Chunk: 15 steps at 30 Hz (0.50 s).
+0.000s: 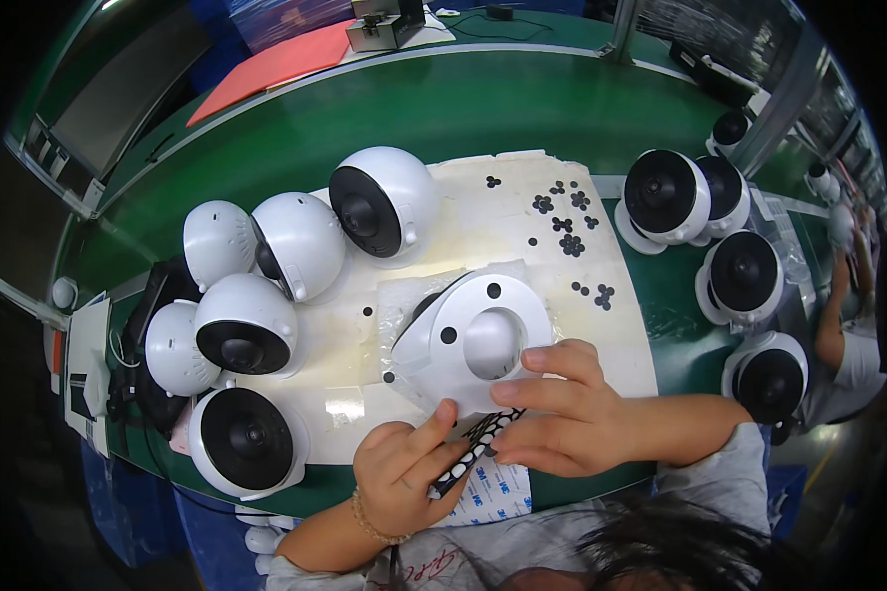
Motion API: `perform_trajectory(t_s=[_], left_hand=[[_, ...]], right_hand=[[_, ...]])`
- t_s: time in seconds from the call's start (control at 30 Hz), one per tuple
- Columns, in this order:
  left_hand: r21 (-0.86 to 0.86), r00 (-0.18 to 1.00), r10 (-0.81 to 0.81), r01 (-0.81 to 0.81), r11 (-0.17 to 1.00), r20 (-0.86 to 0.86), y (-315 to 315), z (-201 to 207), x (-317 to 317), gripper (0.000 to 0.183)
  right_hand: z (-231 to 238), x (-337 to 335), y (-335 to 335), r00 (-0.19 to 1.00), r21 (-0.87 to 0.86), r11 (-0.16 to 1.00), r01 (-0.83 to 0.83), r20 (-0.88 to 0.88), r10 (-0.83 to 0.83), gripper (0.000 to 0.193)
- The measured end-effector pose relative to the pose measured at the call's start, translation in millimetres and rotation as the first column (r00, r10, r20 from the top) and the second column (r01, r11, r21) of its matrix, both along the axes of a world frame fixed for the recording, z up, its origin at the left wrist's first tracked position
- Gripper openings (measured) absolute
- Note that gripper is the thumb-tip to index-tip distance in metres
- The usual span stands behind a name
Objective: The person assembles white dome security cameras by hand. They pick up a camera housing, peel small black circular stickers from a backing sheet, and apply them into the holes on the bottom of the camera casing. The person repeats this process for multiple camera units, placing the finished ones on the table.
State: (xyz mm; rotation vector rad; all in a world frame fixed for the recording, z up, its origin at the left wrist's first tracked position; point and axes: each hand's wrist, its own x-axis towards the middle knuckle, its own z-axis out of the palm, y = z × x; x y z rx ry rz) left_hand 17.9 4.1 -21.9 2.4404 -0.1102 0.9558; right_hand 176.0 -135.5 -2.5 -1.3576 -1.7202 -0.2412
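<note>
A white dome camera [426, 345] lies in front of me on a clear plastic bag [394, 305], its ring-shaped base [535, 320] facing up. Two black round pads show on that base, around the large round opening. My left hand [404, 468] is closed around a folded black sheet with rows of white dots [478, 448], its index finger pointing up toward the base. My right hand [572, 409] meets the sheet's other end with its lower fingers; its upper fingertips lie on or just over the base's near edge. Whether a loose pad is between those fingers is too small to tell.
Several white cameras with black fronts [254, 433] stand at left; more [660, 192] stand at right. Loose black round pads [572, 244] lie on the pale board [453, 217]. Printed backing paper [493, 492] is at the near edge. Another person's arm [833, 305] shows far right.
</note>
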Motion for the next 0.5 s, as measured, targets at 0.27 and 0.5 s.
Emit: perform_trajectory(t_s=[0.27,0.5], left_hand=[[-0.022,1.000,-0.010,0.011,1.000,0.016,0.6,0.5,1.1,0.031],[-0.005,1.000,-0.012,0.012,1.000,-0.003,3.6,-3.3,-1.2,0.031]], right_hand=[[-1.9,8.1,-0.5,0.999,0.049,0.999,0.014,0.039,-0.016,0.012],[6.4,14.9,-7.4,0.989,-0.002,0.991,-0.136,0.065,0.136,0.018]])
